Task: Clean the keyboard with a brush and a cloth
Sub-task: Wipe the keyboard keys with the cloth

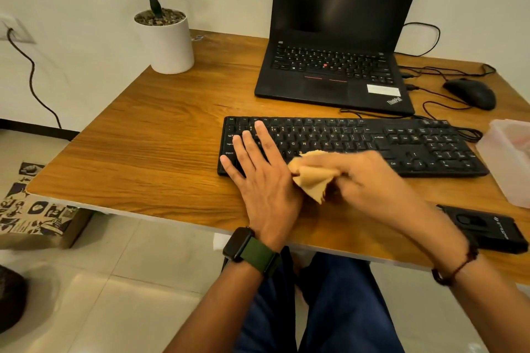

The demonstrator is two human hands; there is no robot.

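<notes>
At the front edge of the wooden desk (160, 123), the black keyboard (352, 146) is laid flat just before the open laptop (335, 66), with its cable run off to the right. The left hand (258, 169) is spread flat, fingers straight, and is pressed on the keys at the keyboard's left end, so that the board is steadied. A tan cloth (312, 178) is bunched and gripped in the curled fingers of the right hand (370, 178), and is held at the keyboard's near edge, close against the left hand; the right hand is blurred, so the exact pinch cannot be made out. No brush can be identified in view. Keys could be snagged and lifted by a loose corner of the cloth if it is dragged hard. The translucent container (510, 157) at the right could be knocked if the wipe is carried too far.
</notes>
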